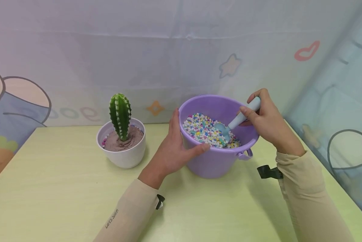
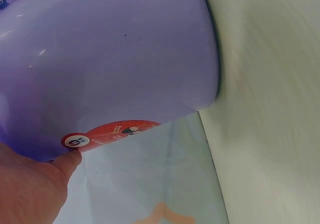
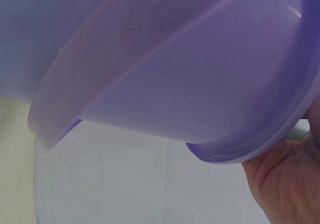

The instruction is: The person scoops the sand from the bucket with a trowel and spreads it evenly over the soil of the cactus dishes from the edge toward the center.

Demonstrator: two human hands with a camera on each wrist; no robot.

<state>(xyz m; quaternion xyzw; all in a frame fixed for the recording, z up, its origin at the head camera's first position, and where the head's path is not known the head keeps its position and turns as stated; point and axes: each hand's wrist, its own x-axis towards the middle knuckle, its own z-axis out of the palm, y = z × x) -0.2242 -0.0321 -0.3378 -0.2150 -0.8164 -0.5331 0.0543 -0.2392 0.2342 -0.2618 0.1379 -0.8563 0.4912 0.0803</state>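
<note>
A purple bucket [image 1: 211, 165] stands on the table, filled partway with small multicoloured pellets [image 1: 200, 129]. My left hand [image 1: 176, 151] rests against its left side, fingers straight, thumb laid along the front rim. In the left wrist view a finger touches the bucket wall [image 2: 125, 59] beside a red sticker [image 2: 115, 132]. My right hand [image 1: 268, 124] grips the handle of a light blue toy shovel [image 1: 237, 120] over the right rim. The shovel's blade is partly sunk in the pellets. In the right wrist view the bucket [image 3: 200, 94] mostly hides that hand.
Left of the bucket, a white pot [image 1: 124, 158] holds a green cactus [image 1: 120, 116] set in brown filler, with a few coloured pellets at its edge. A printed cloth backdrop [image 1: 138, 60] rises behind the table [image 1: 63, 188]. The bucket's handle [image 3: 90, 74] hangs down its side.
</note>
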